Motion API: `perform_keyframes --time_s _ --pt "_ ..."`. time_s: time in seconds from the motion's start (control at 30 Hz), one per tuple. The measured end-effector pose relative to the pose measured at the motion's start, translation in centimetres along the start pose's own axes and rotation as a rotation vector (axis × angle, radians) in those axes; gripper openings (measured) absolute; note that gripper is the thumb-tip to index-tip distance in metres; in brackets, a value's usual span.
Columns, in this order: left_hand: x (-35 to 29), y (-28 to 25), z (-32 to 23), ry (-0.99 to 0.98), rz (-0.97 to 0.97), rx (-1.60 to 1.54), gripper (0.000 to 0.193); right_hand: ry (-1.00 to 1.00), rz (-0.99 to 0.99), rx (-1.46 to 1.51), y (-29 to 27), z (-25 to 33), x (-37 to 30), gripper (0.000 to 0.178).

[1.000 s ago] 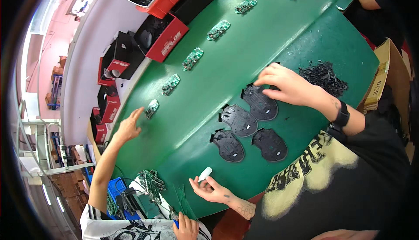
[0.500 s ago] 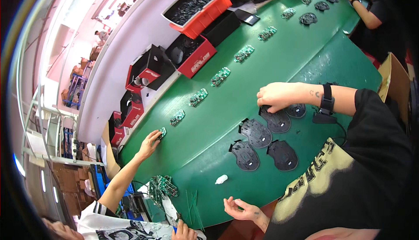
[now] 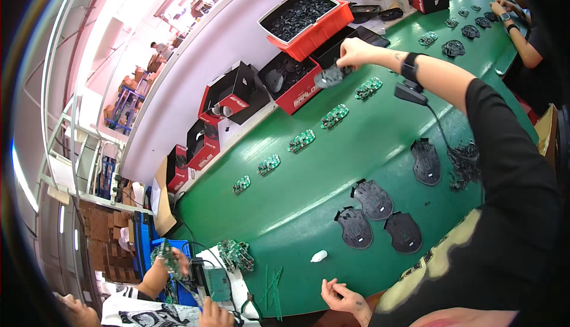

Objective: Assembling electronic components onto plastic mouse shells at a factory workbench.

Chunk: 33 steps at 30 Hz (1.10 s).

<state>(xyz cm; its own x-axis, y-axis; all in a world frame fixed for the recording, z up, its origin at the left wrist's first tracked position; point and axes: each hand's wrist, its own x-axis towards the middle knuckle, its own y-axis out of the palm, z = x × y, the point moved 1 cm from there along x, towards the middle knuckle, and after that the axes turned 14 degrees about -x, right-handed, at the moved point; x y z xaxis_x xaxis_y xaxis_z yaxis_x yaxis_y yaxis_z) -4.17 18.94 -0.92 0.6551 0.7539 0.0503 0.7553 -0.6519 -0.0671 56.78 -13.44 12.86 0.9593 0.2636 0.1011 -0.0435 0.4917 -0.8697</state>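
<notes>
My right hand is raised over the far side of the table and pinches a dark mouse base shell, slightly blurred. The shell hangs near the red-and-black box and the row of circuit boards. My left hand rests palm up at the near table edge, fingers loosely curled and apart, holding nothing. Beyond it lies a small white bottle-like piece. Several black mouse base shells lie on the green table, among them one nearer the left and one farther right.
Red-and-black boxes and an orange bin of small black parts line the back. Beside me, a co-worker's hands hold a circuit board near a board pile. Black parts heap under my right arm. Another person works far right.
My right hand has lifted a mouse base shell from the group and carried it toward the back boxes. The co-worker has drawn a circuit board from the row's near end. The view has shifted.
</notes>
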Motion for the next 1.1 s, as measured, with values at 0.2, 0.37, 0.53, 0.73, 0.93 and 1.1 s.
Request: perform_keyframes --time_s 0.2,0.37,0.53,0.73,0.93,1.1 --pt "-2.3 6.8 0.4 0.238 -0.039 0.222 0.033 0.140 -0.163 0.034 1.0 1.4 6.1 0.034" --pt "-3.1 7.5 -1.0 0.123 -0.078 0.153 0.040 0.140 -0.260 0.014 3.8 0.0 8.5 0.036" --pt "-2.8 8.2 -1.5 0.158 -0.122 0.162 0.036 0.214 -0.290 0.123 4.8 -1.0 9.1 0.046" --pt "-2.4 9.1 -3.0 0.437 -0.069 0.345 0.030 0.092 -0.109 0.013 -2.2 -2.4 6.6 0.051" --pt "3.2 16.7 -10.4 0.535 0.577 0.473 0.037 -0.210 0.317 -0.015 -12.1 1.7 -9.2 0.040" --pt "7.5 20.6 -8.4 0.486 0.664 0.782 0.053 -0.365 0.491 -0.570 -11.7 -1.2 -23.8 0.026"
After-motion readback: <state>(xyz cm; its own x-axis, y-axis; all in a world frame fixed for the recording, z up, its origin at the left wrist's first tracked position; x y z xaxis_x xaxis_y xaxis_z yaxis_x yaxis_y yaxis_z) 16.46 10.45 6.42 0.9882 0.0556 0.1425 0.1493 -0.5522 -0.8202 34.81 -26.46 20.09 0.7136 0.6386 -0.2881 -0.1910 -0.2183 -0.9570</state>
